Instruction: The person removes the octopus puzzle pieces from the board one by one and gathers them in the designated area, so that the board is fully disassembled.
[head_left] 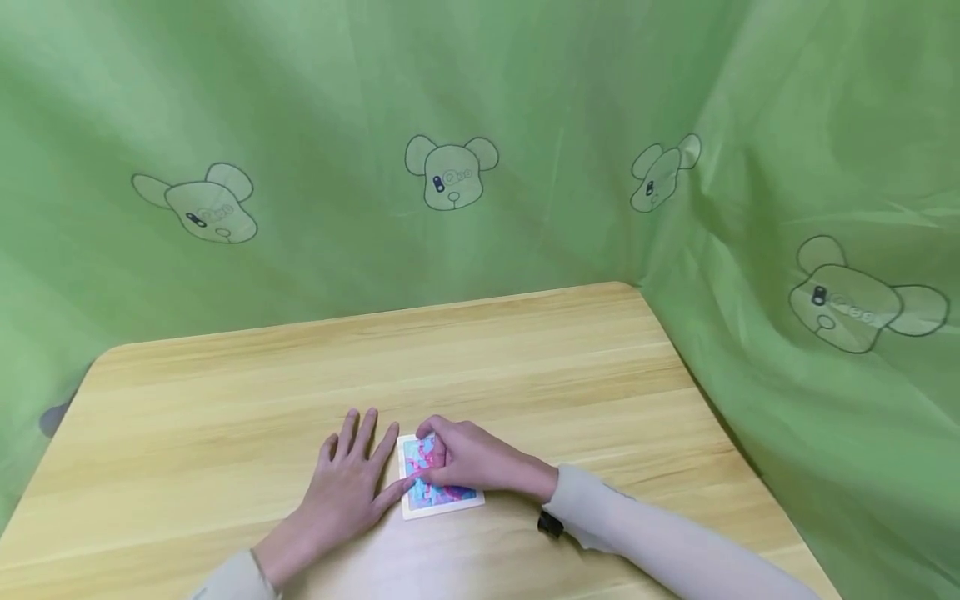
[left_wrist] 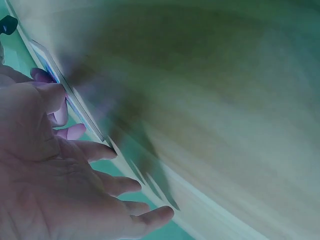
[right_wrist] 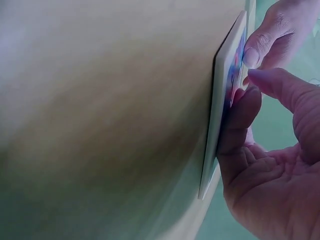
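Observation:
A small square picture board with a pale border lies flat on the table, its face printed in blue, pink and purple. My left hand rests at its left side, fingers spread and straight on the wood, the thumb reaching onto the picture. From the right, my right hand lies over the board with its fingers curled against the face. Its thumb tip comes close to the left thumb. In the right wrist view the board shows edge-on under my right fingers. Whether anything small sits between them is hidden.
The light wooden table has rounded far corners. Green curtain with printed bear heads hangs behind it and along its right side. A small black object is at the right sleeve's cuff.

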